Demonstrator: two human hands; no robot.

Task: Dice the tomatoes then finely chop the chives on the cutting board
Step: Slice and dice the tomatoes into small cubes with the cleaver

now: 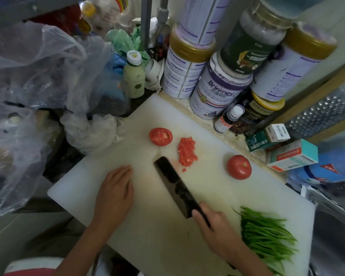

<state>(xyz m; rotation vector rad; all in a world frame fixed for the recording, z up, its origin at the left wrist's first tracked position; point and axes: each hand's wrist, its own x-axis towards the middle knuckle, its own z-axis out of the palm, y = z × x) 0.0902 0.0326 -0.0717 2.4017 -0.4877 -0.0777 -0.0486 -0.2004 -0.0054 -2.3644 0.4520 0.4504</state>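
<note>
Board: 1 white cutting board (pixel 217 140), lies on surface, long edge angled across view.
Tomatoes, count: 1 whole tomato (pixel 239 167) near board's right edge, uncut; 1 half tomato (pixel 160 136) cut face up, at far side of board; 1 diced pile (pixel 187 152) btwn the two, closer to the half.
Chives: 1 bunch (pixel 267 236), uncut, on board's near right corner, well apart from tomatoes.
Knife: 1 dark cleaver (pixel 175 186), mid-board, far end of blade just beside diced pile; can't tell if blade touches board.
L hand: left hand (pixel 114 194) palm down on board, left of blade; fingers straight and together, holds nothing.
R hand: right hand (pixel 217 232) w/ fingers curled round cleaver handle, firm grip; handle mostly hidden.
Bkgd, count: 2 gold-lidded tins (pixel 184 70), 1 Briffney tin (pixel 217 90), 1 pale green bottle (pixel 134 76), clear plastic bags (pixel 38 62) at left, 1 metal grater (pixel 323 114) at right.
</note>
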